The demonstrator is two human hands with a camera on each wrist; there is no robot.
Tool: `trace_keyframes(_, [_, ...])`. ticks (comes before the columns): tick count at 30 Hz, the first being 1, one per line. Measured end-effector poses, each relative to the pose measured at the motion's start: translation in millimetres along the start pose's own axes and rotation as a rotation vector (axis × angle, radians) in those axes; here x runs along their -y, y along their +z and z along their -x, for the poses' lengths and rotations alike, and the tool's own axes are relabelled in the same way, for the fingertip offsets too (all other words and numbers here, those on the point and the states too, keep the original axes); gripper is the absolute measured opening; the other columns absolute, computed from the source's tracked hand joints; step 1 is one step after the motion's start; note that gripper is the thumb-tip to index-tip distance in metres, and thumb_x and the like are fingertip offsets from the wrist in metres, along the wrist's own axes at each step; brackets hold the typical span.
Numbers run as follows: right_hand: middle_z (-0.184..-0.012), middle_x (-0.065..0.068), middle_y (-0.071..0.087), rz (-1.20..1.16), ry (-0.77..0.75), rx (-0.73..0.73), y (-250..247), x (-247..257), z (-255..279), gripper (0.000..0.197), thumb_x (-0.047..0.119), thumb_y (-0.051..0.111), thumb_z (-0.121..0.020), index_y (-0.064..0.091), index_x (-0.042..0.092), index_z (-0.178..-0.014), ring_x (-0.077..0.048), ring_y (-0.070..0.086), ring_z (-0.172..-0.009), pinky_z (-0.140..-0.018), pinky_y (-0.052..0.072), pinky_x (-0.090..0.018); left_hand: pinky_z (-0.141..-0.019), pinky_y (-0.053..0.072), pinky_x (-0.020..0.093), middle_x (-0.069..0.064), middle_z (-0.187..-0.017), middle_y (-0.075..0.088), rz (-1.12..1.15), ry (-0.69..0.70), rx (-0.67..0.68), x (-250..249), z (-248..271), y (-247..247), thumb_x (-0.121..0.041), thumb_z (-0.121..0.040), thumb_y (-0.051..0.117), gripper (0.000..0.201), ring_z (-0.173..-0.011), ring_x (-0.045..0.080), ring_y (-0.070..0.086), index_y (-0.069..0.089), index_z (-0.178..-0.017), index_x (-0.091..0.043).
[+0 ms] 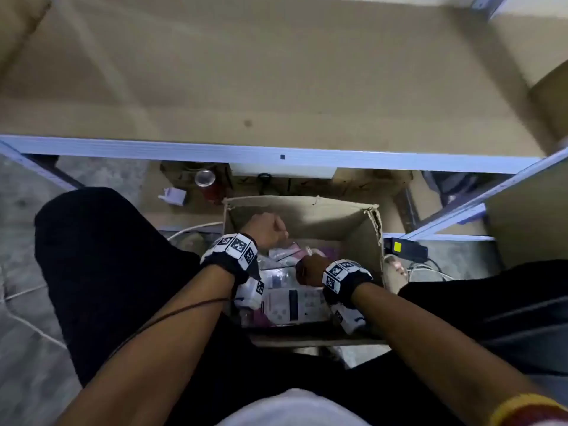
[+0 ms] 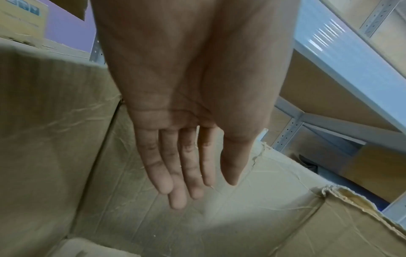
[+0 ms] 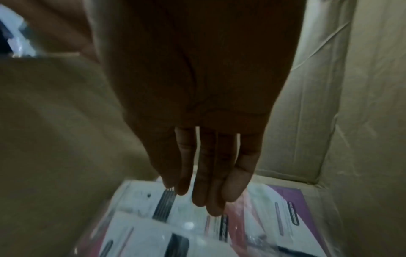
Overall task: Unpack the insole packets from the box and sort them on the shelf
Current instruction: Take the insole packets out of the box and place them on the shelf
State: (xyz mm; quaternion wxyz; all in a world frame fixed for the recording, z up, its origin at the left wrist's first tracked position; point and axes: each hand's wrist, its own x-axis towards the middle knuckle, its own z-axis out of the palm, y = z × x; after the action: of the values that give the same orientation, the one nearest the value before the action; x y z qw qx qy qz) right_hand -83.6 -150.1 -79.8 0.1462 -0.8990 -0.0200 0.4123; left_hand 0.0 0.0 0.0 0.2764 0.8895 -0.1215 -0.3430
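An open cardboard box [image 1: 307, 210] stands on the floor between my knees. Several clear insole packets [image 1: 292, 299] with white and pink printed cards lie flat in its bottom. Both my hands are down inside it. My left hand [image 1: 267, 230] is near the far left wall; in the left wrist view its fingers [image 2: 175, 165] are straight and together, holding nothing, in front of the box wall [image 2: 54, 139]. My right hand [image 1: 309, 270] hovers over the packets; its fingers [image 3: 204, 173] hang straight, just above the top packets [image 3: 175, 217], and grip nothing.
A bare brown shelf board [image 1: 276, 87] with a pale metal front rail [image 1: 276, 155] runs just beyond the box. Under it sit a red can [image 1: 209, 182], a white plug [image 1: 173, 196] and cables. A black device [image 1: 405, 249] lies right of the box.
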Motion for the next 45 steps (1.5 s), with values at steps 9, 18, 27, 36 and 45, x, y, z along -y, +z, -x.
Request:
trace_keyframes(9, [-0.151, -0.014, 0.041, 0.150, -0.039, 0.107, 36, -14, -35, 0.057, 0.017, 0.067, -0.090, 0.047, 0.007, -0.142, -0.028, 0.041, -0.139, -0.115, 0.033, -0.036, -0.085, 0.039, 0.020, 0.001, -0.110, 0.066, 0.044, -0.022, -0.044, 8, -4, 1, -0.031, -0.091, 0.067, 0.023, -0.107, 0.017, 0.059, 0.070, -0.108, -0.015])
trace_keyframes(18, [-0.132, -0.019, 0.057, 0.273, -0.093, 0.131, 53, 2, -50, 0.045, 0.015, 0.073, -0.085, 0.058, 0.002, -0.125, -0.033, 0.057, -0.121, -0.097, 0.050, -0.039, -0.091, 0.044, 0.026, -0.003, -0.105, 0.069, 0.002, -0.051, 0.006, 24, -1, 10, -0.036, -0.091, 0.067, 0.024, -0.102, 0.015, 0.063, 0.069, -0.107, -0.018])
trace_keyframes(27, [-0.121, -0.021, 0.058, 0.224, -0.142, -0.016, 39, 3, -60, 0.022, 0.008, 0.061, -0.090, 0.069, -0.002, -0.108, -0.036, 0.055, -0.116, -0.095, 0.050, -0.044, -0.079, 0.044, 0.025, -0.004, -0.098, 0.066, 0.022, -0.037, -0.011, 34, -2, 11, -0.035, -0.089, 0.069, 0.017, -0.095, 0.015, 0.063, 0.067, -0.099, -0.022])
trace_keyframes(36, [-0.123, -0.018, 0.055, 0.157, -0.165, -0.203, 27, 1, -68, 0.023, 0.005, 0.052, -0.093, 0.066, 0.004, -0.111, -0.036, 0.056, -0.112, -0.089, 0.050, -0.043, -0.080, 0.046, 0.027, -0.003, -0.101, 0.066, 0.060, -0.020, -0.029, 44, -3, 11, -0.034, -0.088, 0.070, 0.015, -0.094, 0.015, 0.063, 0.065, -0.096, -0.023])
trace_keyframes(45, [-0.122, -0.013, 0.063, 0.165, -0.107, -0.158, 24, 5, -67, 0.023, 0.012, 0.054, -0.093, 0.062, 0.011, -0.115, -0.032, 0.057, -0.117, -0.095, 0.047, -0.043, -0.088, 0.048, 0.030, 0.000, -0.105, 0.065, 0.060, -0.036, -0.014, 44, -2, 14, -0.031, -0.089, 0.070, 0.013, -0.098, 0.016, 0.061, 0.064, -0.096, -0.022])
